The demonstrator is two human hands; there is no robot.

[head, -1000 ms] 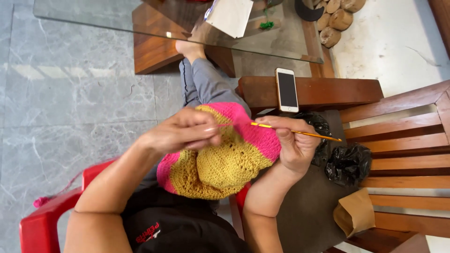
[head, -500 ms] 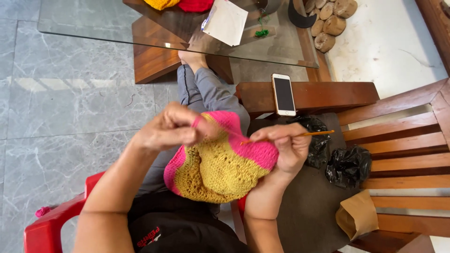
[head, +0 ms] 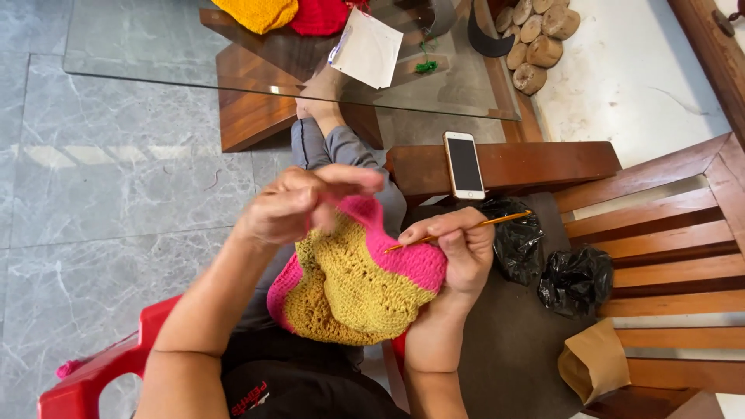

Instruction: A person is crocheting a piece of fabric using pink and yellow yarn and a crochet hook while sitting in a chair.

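With the yellow-and-pink crochet piece (head: 357,287) resting in the lap, the right hand (head: 458,248) pinches the crochet hook (head: 466,228) against its pink edge while the left hand (head: 299,203), closed on the pink yarn above, should hold even tension for neat stitches.

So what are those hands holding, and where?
The right hand pinches a crochet hook mid-shaft. The left hand grips the pink top edge of the pink-and-yellow crochet piece.

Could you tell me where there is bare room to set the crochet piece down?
Free: the brown seat between the black bags and the right hand; the glass tabletop left of the white paper. Crowded: around the phone.
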